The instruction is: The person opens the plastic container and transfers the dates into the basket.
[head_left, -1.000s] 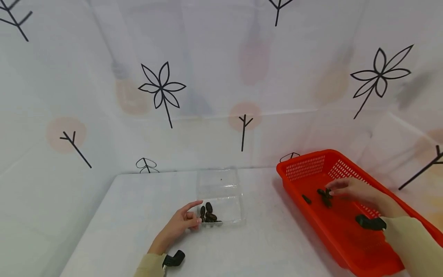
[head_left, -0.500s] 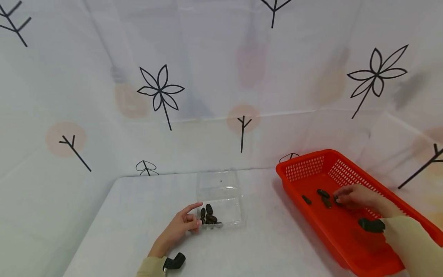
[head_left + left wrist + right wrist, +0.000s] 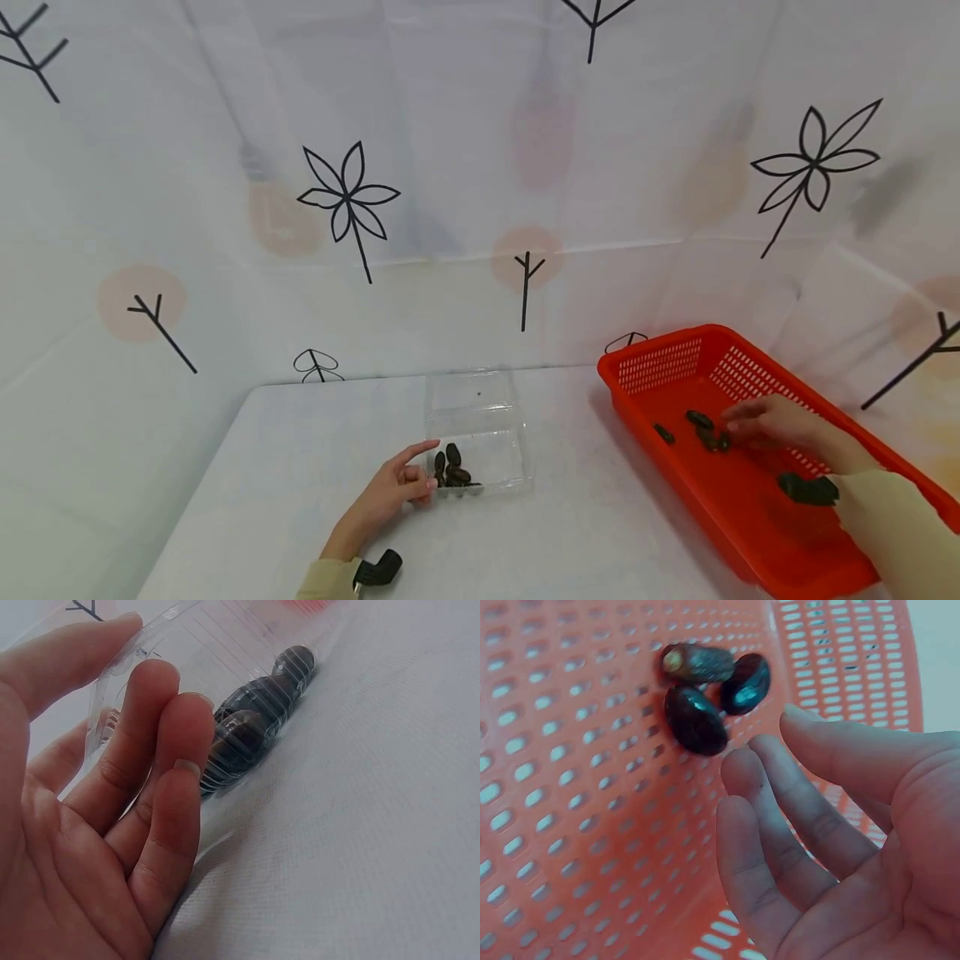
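Observation:
My left hand (image 3: 390, 487) holds the left edge of a clear hinged plastic box (image 3: 495, 458) on the table, fingers bent against its wall. Several dark glossy oval pieces (image 3: 453, 454), which look like dates, lie at that end of the box. They also show through the ribbed plastic beside my fingertips (image 3: 184, 735). Over the red basket (image 3: 720, 517), my right hand (image 3: 776, 425) hovers with loosely bent fingers and nothing between them. Close to its fingertips, three dark pieces sit clustered: one wrinkled with a pale end (image 3: 701, 664), two smooth (image 3: 695, 720).
One more dark piece (image 3: 663, 433) lies apart near the basket's left wall. The box's lid (image 3: 471, 387) is folded back flat toward the patterned cloth backdrop (image 3: 450, 325). White cloth covers the table (image 3: 592, 517) between box and basket.
My right hand had a dark piece at its fingertips, carried it slightly right and let it go beside the other two. My left hand and the box have stayed in place.

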A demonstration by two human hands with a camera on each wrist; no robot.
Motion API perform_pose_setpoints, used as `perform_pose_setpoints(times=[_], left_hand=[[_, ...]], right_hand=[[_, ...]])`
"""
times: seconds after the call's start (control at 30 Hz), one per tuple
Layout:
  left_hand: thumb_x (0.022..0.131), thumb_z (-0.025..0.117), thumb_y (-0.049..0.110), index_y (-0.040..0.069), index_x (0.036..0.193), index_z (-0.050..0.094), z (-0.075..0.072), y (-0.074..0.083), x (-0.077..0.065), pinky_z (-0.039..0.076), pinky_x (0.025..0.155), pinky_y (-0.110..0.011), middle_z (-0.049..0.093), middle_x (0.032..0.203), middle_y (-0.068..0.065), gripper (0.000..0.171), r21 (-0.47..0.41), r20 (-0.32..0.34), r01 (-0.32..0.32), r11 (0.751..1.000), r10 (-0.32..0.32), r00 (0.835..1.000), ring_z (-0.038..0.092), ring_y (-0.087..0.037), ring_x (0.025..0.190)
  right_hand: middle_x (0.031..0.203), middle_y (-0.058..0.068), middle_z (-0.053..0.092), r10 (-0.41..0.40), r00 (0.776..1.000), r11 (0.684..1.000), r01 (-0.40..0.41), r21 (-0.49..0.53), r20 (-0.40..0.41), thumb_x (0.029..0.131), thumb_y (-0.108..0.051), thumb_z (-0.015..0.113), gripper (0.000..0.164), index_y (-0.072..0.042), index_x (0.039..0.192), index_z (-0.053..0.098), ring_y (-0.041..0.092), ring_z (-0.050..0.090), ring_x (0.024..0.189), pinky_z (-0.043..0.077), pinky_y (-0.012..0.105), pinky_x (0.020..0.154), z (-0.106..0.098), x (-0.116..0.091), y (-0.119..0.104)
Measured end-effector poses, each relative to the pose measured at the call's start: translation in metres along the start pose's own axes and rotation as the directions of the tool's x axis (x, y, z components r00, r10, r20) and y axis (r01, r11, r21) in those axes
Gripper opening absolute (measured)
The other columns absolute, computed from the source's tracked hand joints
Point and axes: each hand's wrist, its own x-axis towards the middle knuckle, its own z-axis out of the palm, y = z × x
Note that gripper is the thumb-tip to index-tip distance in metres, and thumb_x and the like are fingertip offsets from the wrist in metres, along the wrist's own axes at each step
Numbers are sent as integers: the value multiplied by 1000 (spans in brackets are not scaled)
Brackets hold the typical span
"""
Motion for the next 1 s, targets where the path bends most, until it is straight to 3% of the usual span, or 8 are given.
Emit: perform_pose_setpoints(times=[0.17, 0.27, 0.47, 0.57, 0.77, 1.0], left_hand=[[95, 68, 15, 10, 154, 36, 0, 0, -1, 53, 72, -32, 59, 73, -1, 67, 2, 5, -12, 1000, 12, 1000, 62, -15, 71], [95, 68, 13, 8, 154, 36, -1, 0, -1, 53, 71, -31, 59, 73, -1, 67, 3, 4, -17, 1000, 17, 1000, 62, -14, 71], [95, 69, 11, 5, 153, 36, 0, -1, 0, 53, 70, -29, 58, 71, 1, 67, -5, 5, -19, 1000, 19, 1000, 60, -14, 70], [95, 69, 11, 5, 153, 36, 0, 1, 0, 52, 69, -29, 58, 72, 0, 67, -4, 6, -14, 1000, 15, 1000, 60, -14, 70], [95, 69, 12, 5, 153, 35, 2, 5, -1, 52, 71, -31, 59, 73, -2, 68, 3, -7, -9, 1000, 9, 1000, 60, -14, 69], [95, 69, 14, 4, 151, 38, 5, 7, -2, 51, 69, -29, 58, 72, 0, 65, 16, -23, -3, 1000, 3, 1000, 57, -13, 68]], right_hand=[[119, 24, 65, -42, 998, 994, 37, -107, -48, 97, -22, 66, 48, 14, 128, 57, 33, 63, 102, 52, 41, 83, 1, -3, -15], [123, 26, 62, -89, 994, 992, 82, -92, -68, 97, -22, 65, 49, 12, 131, 56, 36, 63, 105, 53, 36, 81, 3, -5, -27], [126, 24, 62, -202, 973, 977, 192, -94, -110, 99, -22, 64, 44, 7, 132, 58, 22, 66, 102, 52, 27, 79, 8, -8, -54], [123, 20, 64, -224, 966, 972, 212, -105, -128, 98, -22, 65, 41, 3, 131, 61, 18, 65, 100, 53, 29, 80, 16, -9, -72], [118, 14, 67, -279, 950, 955, 260, -141, -143, 96, -20, 68, 34, -3, 125, 67, 27, 63, 102, 54, 30, 78, 37, -6, -108], [117, 10, 69, -370, 923, 922, 351, -167, -104, 95, -17, 70, 31, -4, 122, 69, 26, 62, 104, 53, 28, 80, 59, 1, -140]])
